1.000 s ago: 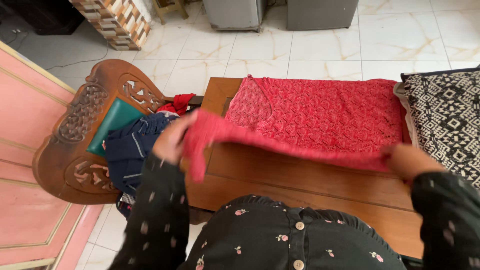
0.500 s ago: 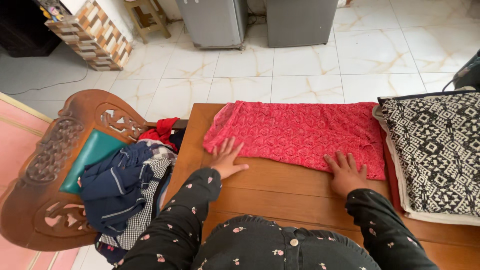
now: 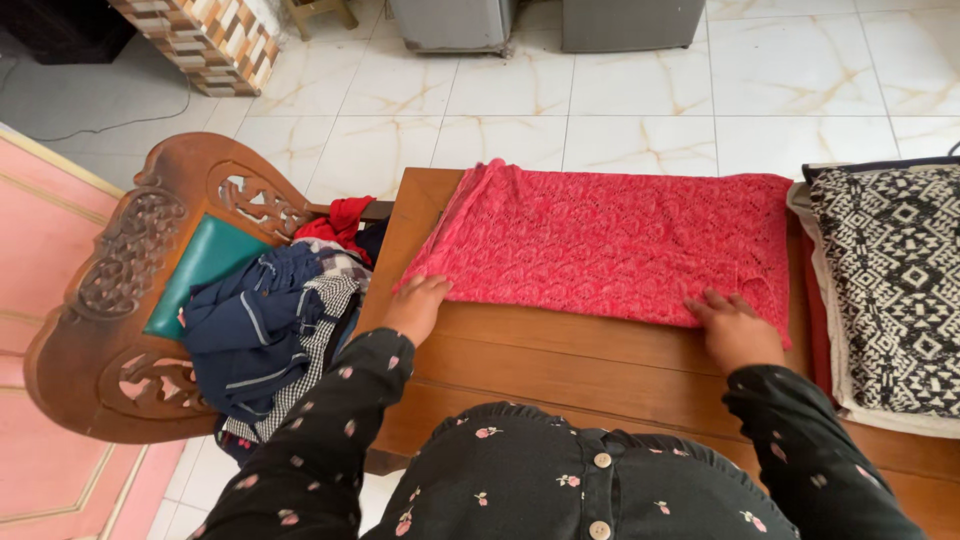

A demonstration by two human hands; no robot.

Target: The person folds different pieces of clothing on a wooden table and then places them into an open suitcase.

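- My left hand (image 3: 417,305) sits at the near left corner of the folded red lace-knit garment (image 3: 610,240), fingers tucked at its edge (whether they pinch the cloth I cannot tell).
- My right hand (image 3: 738,328) lies on the near right edge, fingers curled onto the fabric.
- The garment lies flat across the far half of the brown wooden table (image 3: 600,375).
- A black-and-white patterned folded cloth (image 3: 895,280) lies just to its right.
- A carved wooden chair (image 3: 130,300) beside the table holds a heap of dark blue and checked clothes (image 3: 265,330).
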